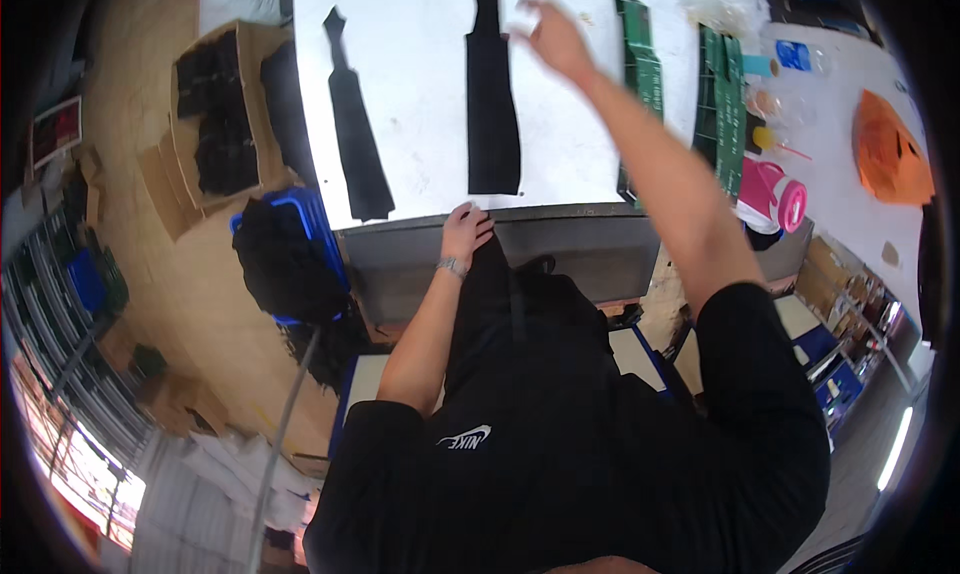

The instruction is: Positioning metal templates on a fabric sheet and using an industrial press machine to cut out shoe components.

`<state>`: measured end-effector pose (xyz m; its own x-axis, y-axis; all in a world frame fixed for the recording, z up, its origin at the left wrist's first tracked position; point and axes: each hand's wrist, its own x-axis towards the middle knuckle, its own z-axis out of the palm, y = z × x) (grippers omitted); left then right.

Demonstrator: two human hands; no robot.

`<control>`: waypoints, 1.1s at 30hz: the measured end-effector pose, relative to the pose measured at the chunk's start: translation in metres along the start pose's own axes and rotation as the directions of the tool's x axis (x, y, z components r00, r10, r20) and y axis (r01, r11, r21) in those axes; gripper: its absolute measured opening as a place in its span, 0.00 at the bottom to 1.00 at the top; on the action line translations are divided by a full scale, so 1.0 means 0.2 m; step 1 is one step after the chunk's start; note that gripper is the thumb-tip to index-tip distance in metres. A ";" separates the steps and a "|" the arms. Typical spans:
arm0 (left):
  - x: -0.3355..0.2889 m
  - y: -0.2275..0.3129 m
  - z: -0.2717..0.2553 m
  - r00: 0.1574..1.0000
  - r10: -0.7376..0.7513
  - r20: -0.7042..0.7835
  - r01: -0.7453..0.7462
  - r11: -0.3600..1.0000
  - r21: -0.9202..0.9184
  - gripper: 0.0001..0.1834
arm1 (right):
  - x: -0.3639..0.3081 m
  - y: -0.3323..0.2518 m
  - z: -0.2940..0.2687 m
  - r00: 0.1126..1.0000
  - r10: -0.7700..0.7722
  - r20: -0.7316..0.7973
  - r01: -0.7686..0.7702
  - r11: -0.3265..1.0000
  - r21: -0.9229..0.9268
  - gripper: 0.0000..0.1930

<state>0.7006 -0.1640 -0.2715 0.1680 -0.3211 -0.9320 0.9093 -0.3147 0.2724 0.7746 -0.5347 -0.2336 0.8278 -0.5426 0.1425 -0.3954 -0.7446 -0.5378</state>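
Note:
Two long black fabric pieces lie flat on the white table. The narrower fabric piece [357, 144] is on the left, and the wider fabric piece [492, 114] is in the middle. My right hand [553, 42] reaches far over the table, just right of the wider piece's narrow upper part. Motion blurs it a little; its fingers look apart, with nothing visible between them. At the table's near edge, below the wider piece, rests my left hand [466, 236]. Its fingers lie loosely spread against dark cloth there, and I see nothing gripped. A watch [452, 266] circles that wrist.
Two green marked strips, a nearer strip [640, 64] and a farther strip [719, 114], lie on the right. Beyond are a pink-and-white jug [770, 196], plastic bottles and an orange bag [890, 149]. Left of the table stand a cardboard box [250, 104] of black pieces and a blue crate [322, 236].

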 end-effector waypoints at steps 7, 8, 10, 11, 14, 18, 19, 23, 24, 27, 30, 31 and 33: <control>-0.04 0.07 -0.01 0.986 -0.017 0.165 -0.069 0.864 0.498 0.19 | -1.85 -0.31 -0.65 0.592 0.327 0.737 -0.415 0.907 -0.069 0.17; -0.04 0.10 0.01 0.987 -0.001 0.159 -0.089 0.825 0.558 0.20 | -2.12 -0.32 -0.75 0.583 0.385 0.715 -0.498 0.865 -0.060 0.17; 0.02 0.14 0.07 0.967 -0.027 0.252 -0.139 0.773 0.618 0.22 | -2.53 -0.34 -1.00 0.509 0.648 0.566 -0.707 0.690 -0.155 0.16; -0.04 0.16 0.26 0.971 -0.039 0.236 -0.151 0.664 0.732 0.20 | -2.79 -0.36 -1.12 0.396 0.779 0.486 -0.818 0.540 -0.199 0.15; -0.12 0.09 0.67 0.918 -0.120 0.378 -0.293 0.437 0.850 0.21 | -3.36 -0.46 -1.50 0.167 0.976 -0.138 -0.970 0.188 0.157 0.15; -0.23 -0.22 1.27 0.817 -0.228 0.530 -0.523 0.097 0.847 0.22 | -3.96 -0.61 -1.66 -0.364 0.713 -0.600 -0.742 0.168 0.649 0.14; -0.29 -0.35 1.38 0.783 -0.262 0.564 -0.575 0.040 0.817 0.22 | -4.12 -0.65 -1.68 -0.397 0.698 -0.596 -0.721 0.164 0.673 0.14; -0.71 -1.06 1.84 0.611 -0.485 0.626 -0.748 -0.096 0.657 0.20 | -4.82 -0.80 -1.59 -0.616 0.561 -0.553 -0.673 -0.011 0.739 0.13; -0.82 -1.25 1.93 0.565 -0.539 0.625 -0.794 -0.151 0.588 0.21 | -4.99 -0.80 -1.61 -0.660 0.509 -0.552 -0.666 -0.056 0.744 0.13; -1.16 -1.73 2.08 0.506 -0.639 0.579 -0.817 -0.140 0.559 0.20 | -5.46 -0.72 -1.66 -0.783 0.362 -0.505 -0.576 -0.116 0.809 0.16; -1.38 -2.05 2.07 0.293 -0.810 0.508 -0.901 -0.056 0.430 0.18 | -5.86 -0.60 -1.74 -0.906 0.192 -0.378 -0.422 -0.305 0.854 0.23; -1.45 -2.10 2.04 0.259 -0.855 0.449 -0.920 -0.077 0.384 0.19 | -5.94 -0.56 -1.79 -0.945 0.158 -0.286 -0.325 -0.367 0.871 0.25; -1.51 -2.16 1.96 0.226 -0.894 0.388 -0.938 -0.092 0.333 0.20 | -6.09 -0.47 -1.88 -0.970 0.160 -0.184 -0.234 -0.401 0.886 0.28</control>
<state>0.1080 -0.2818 -0.0139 -0.9224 -0.1374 -0.3609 -0.3684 0.0324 0.9291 -0.3459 0.0506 -0.0437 -0.9393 0.3357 -0.0714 0.3172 0.7699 -0.5537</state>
